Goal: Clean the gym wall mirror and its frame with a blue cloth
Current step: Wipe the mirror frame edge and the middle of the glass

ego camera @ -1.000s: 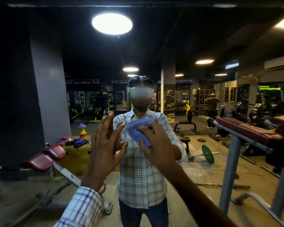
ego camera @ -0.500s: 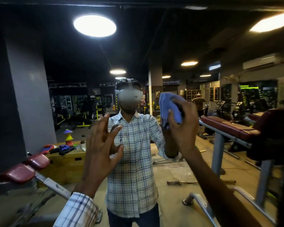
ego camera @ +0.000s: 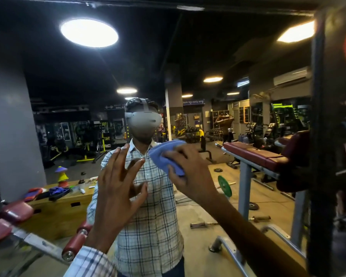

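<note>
The blue cloth (ego camera: 165, 156) is being grasped by the fingers of the right hand (ego camera: 190, 174), against the mirror (ego camera: 208, 48). Left of those fingers, the left hand (ego camera: 118, 190) is being held open, fingers spread.

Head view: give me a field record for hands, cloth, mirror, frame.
left hand: raised before the glass, fingers spread, holding nothing; contact with glass unclear
right hand: holds the blue cloth bunched against the mirror
cloth position: over the reflected person's shoulder, mid-height in the mirror
mirror content: reflects gym benches, ceiling lights
frame: dark upright at right, apart from the cloth
</note>
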`<state>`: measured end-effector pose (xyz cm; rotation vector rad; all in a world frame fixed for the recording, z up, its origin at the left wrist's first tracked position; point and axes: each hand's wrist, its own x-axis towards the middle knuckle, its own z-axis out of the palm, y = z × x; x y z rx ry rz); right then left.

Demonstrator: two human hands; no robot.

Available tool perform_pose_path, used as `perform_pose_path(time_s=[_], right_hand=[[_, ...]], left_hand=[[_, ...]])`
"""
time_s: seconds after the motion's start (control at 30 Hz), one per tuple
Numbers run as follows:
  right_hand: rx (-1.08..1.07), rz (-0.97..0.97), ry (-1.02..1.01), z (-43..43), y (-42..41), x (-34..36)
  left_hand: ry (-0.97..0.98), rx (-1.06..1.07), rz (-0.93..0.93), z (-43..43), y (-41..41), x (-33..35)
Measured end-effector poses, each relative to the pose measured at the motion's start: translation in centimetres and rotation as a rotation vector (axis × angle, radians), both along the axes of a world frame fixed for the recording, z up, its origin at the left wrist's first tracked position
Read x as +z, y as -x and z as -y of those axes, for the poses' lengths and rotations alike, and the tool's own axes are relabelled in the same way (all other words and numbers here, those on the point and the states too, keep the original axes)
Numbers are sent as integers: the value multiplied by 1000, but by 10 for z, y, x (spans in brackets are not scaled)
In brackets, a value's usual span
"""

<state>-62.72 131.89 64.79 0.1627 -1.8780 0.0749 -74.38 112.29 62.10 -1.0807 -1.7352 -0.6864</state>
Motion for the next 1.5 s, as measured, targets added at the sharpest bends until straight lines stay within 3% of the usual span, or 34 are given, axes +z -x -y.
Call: perform_pose_path(time_s=[0.07, 0.23, 0.3, 0.4, 0.43, 0.47, 0.57, 0.6, 0.7, 0.73, 0.77, 0.87, 0.93, 1.07, 1.1, 1.23, 1.4, 1.5], right_hand=[[-22, 37, -78, -20, -7, 21], [19, -418, 512, -46, -15, 75], [7, -303, 399, -38, -13, 61], [114, 105, -101, -48, -27, 21], [142, 147, -174, -62, -36, 16], [152, 112, -125, -77, -43, 13], [134, -154, 277, -104, -63, -4], [122, -130, 245, -103, -66, -13], [111, 147, -167, -115, -76, -39], [96, 154, -187, -127, -81, -36], [73, 107, -123, -136, -84, -29], [102, -233, 320, -157, -91, 18], [94, -362, 452, -160, -89, 48], [49, -114, 7, -174, -88, 59], [38, -123, 1, -184, -93, 62], [44, -436, 340, -223, -120, 72], [18, -48, -14, -234, -127, 45], [15, -164, 140, -258, -142, 60]], left_hand=[[-14, 19, -6, -8, -6, 3], [-33, 50, -16, -28, -24, 7], [-46, 42, -21, -38, -29, 9], [-37, 32, -20, -49, -35, 8], [-40, 29, -23, -52, -37, 7], [-44, 24, -29, -55, -38, 7], [-35, 16, -47, -69, -45, 4], [-28, 18, -53, -75, -47, 3], [-22, 5, -76, -97, -56, 4], [-26, -7, -79, -104, -60, 4], [-27, -19, -83, -112, -63, 5], [-25, -31, -122, -138, -72, 10], [-7, -33, -144, -156, -79, 16], [-27, -11, -140, -186, -96, 27], [-38, -12, -136, -191, -99, 29], [-48, -2, -112, -204, -105, 29], [-71, -12, -124, -221, -113, 27], [-90, 3, -109, -232, -119, 29]])
